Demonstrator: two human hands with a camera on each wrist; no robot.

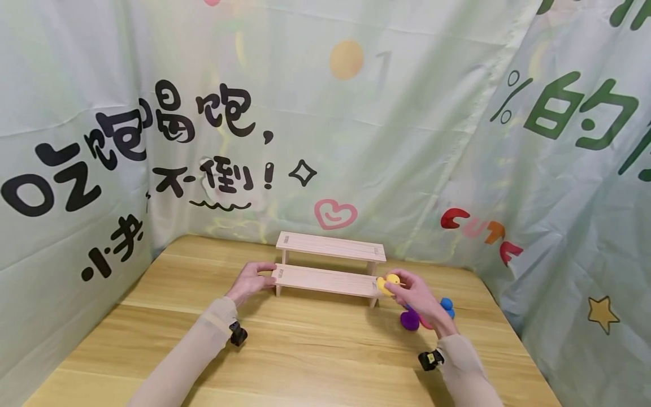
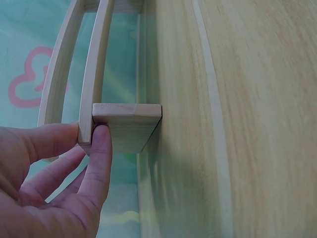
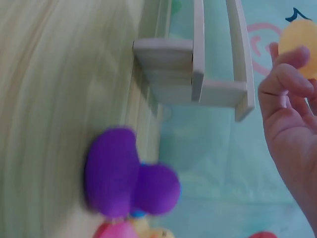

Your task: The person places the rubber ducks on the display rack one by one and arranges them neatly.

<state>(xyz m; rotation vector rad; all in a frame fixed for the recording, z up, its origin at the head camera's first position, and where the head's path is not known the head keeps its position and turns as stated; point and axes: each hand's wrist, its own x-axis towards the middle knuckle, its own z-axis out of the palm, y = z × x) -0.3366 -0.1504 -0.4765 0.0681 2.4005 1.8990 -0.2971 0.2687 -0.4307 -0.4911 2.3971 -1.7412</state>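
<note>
A light wooden two-step stand (image 1: 325, 280) stands on the table. My left hand (image 1: 250, 281) pinches the left end of its lower board, with the thumb on top in the left wrist view and a finger (image 2: 101, 148) underneath beside the leg. My right hand (image 1: 414, 294) holds a yellow toy duck (image 1: 390, 281) between thumb and fingers at the right end of the lower board. In the right wrist view, only part of the yellow duck (image 3: 297, 42) shows past the fingers.
A purple toy duck (image 1: 409, 320) sits on the table below my right hand. Close by are a blue duck (image 1: 447, 308) and a pink one (image 1: 426, 324), partly hidden by my wrist. A printed curtain (image 1: 396, 141) hangs behind the table (image 1: 315, 350).
</note>
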